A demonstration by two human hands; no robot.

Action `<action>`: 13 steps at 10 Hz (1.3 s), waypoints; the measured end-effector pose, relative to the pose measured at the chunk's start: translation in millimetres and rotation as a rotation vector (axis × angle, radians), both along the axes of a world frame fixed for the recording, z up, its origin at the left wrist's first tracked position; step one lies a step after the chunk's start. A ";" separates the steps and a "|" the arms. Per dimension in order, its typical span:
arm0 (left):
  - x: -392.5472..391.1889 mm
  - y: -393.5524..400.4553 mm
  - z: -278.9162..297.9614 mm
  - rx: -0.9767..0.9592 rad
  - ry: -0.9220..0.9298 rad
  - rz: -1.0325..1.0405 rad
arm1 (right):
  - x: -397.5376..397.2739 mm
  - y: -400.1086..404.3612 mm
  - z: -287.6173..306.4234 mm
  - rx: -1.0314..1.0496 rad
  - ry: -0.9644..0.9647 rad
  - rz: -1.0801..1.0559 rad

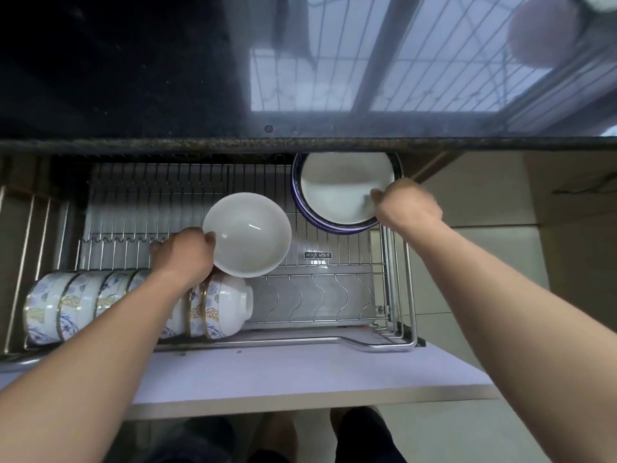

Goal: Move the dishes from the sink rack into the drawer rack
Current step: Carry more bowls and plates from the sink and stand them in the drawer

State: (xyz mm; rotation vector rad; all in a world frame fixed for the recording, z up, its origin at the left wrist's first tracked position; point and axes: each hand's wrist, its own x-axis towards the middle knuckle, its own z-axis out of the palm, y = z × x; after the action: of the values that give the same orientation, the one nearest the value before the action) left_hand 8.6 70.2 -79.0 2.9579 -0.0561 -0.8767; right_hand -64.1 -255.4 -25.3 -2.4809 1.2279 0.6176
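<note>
The pulled-out wire drawer rack [327, 259] lies below the counter edge. My left hand [183, 253] grips a plain white bowl [248, 233] by its left rim, holding it above the rack's middle. My right hand [407, 203] pinches the right rim of a white bowl with a blue edge [340, 188], which sits in the rack's back right corner, partly under the counter. A row of several blue-and-gold patterned bowls [83, 305] lies on its side along the rack's front left, partly hidden by my left forearm.
The dark speckled countertop [133, 78] runs across the top and reflects a window. The drawer's white front panel [300, 375] juts toward me, with the rack's steel handle rail [367, 345] behind it. Tall wire dividers [26, 235] stand at the left.
</note>
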 end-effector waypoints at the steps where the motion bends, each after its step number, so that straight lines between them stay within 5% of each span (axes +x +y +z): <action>1: -15.3 8.9 26.6 -0.058 -0.134 -0.052 | -4.7 4.4 3.2 -0.133 -0.021 0.103; 2: -34.4 18.4 60.2 -0.117 -0.204 -0.006 | -27.2 12.0 16.9 -0.095 -0.102 0.063; 3: -45.1 13.4 90.3 -0.240 -0.149 0.098 | -49.2 29.3 34.8 0.165 -0.250 0.004; 4: -60.5 -20.7 118.0 -0.367 -0.014 0.134 | -79.8 65.7 67.3 0.881 -0.275 -0.190; 6: -72.8 -73.7 121.9 -0.589 0.212 0.100 | -91.3 46.6 72.8 0.600 -0.341 -0.292; 7: -29.5 -49.0 54.3 -0.332 -0.065 0.140 | -80.1 23.8 73.7 0.536 -0.320 -0.256; 8: 0.2 -22.4 9.6 -0.052 0.030 0.197 | -66.4 17.5 69.0 0.457 -0.312 -0.257; 9: 10.3 -18.9 -13.1 -0.080 0.233 0.247 | -48.0 11.7 61.9 0.435 -0.291 -0.271; 11: -1.2 -26.7 16.4 -0.046 0.007 0.132 | -15.5 1.6 39.9 0.466 -0.267 -0.324; 13: -23.5 3.3 86.6 -0.232 -0.001 0.273 | 3.3 2.6 17.6 0.491 -0.290 -0.402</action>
State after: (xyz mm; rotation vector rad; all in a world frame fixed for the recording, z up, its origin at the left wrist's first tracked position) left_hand -15.0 73.5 7.6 2.6677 0.2243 -0.7729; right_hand -60.8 -252.8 -7.8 -1.7818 1.2318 0.3761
